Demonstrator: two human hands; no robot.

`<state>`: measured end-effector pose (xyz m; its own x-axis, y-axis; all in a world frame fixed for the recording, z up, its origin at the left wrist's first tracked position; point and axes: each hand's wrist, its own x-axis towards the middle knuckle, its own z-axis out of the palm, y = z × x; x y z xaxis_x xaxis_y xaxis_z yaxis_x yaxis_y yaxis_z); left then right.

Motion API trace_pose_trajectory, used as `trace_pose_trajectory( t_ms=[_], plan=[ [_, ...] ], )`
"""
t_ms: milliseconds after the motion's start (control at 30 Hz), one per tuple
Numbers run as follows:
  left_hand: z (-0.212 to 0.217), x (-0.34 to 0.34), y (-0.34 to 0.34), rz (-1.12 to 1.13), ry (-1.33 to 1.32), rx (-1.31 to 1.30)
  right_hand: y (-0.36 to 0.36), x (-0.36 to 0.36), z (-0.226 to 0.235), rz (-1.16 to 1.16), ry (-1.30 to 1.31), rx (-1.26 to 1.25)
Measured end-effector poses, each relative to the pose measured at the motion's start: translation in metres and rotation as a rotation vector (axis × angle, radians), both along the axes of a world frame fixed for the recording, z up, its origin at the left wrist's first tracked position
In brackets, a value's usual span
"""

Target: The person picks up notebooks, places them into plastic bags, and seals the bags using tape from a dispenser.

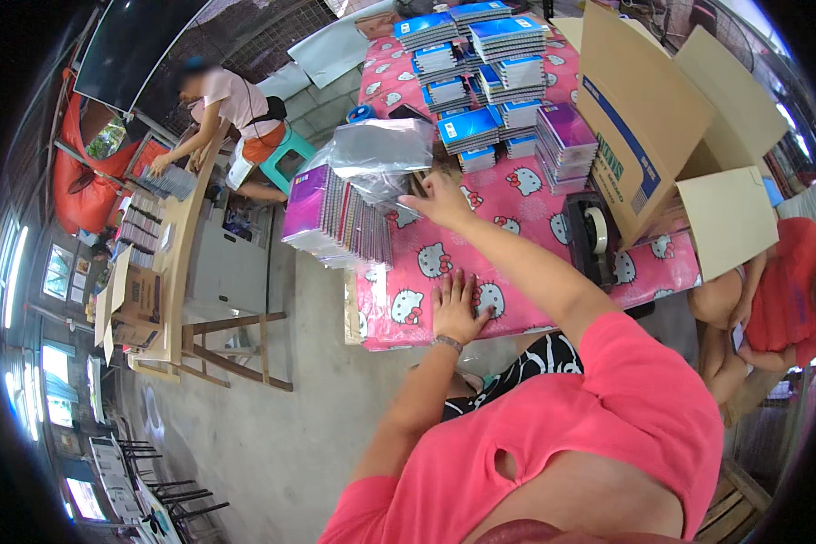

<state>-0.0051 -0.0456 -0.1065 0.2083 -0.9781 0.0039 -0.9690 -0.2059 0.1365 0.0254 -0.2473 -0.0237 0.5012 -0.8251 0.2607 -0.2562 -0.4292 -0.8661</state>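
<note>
My left hand (455, 311) lies flat on the pink patterned tablecloth (535, 304), fingers spread, holding nothing. Further up the table, my right hand (442, 201) reaches to the edge of some clear plastic bags (381, 150), its fingers closed at the edge of the plastic. These bags rest partly over a tall stack of spiral notebooks (335, 218) with a purple cover at its left end. Beyond my right hand stand several piles of blue-covered spiral notebooks (470, 129). A shorter pile of purple notebooks (567, 136) sits to their right.
A black tape dispenser (589, 240) stands beside a large open cardboard box (639, 127) on the right. Someone in red (789, 290) sits past the box. At the left, another person (231, 100) works at a wooden table (186, 236) near a green stool (290, 154).
</note>
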Motion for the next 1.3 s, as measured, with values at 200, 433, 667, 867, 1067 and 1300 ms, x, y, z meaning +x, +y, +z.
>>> trace_pose_trajectory(
  t_ms=[200,433,667,867,1067,1300],
  plan=[
    [-0.003,0.003,-0.002,0.016,0.027,-0.021,-0.049,0.057,0.05,0.299,0.281,-0.022],
    [-0.002,0.003,-0.004,0.015,0.06,-0.02,-0.182,0.115,0.068,0.224,0.578,-0.32],
    [0.003,0.002,-0.007,0.008,0.094,-0.001,-0.232,0.135,0.011,0.189,0.483,-0.008],
    [0.003,0.004,-0.004,0.037,0.115,-0.006,-0.238,0.149,0.021,0.043,0.568,-0.161],
    [0.001,0.003,-0.008,0.021,0.112,-0.003,-0.236,0.157,0.096,0.101,0.509,-0.483],
    [0.002,0.002,-0.005,0.03,0.07,0.026,-0.153,0.132,0.142,0.353,-0.268,-0.832]
  ],
)
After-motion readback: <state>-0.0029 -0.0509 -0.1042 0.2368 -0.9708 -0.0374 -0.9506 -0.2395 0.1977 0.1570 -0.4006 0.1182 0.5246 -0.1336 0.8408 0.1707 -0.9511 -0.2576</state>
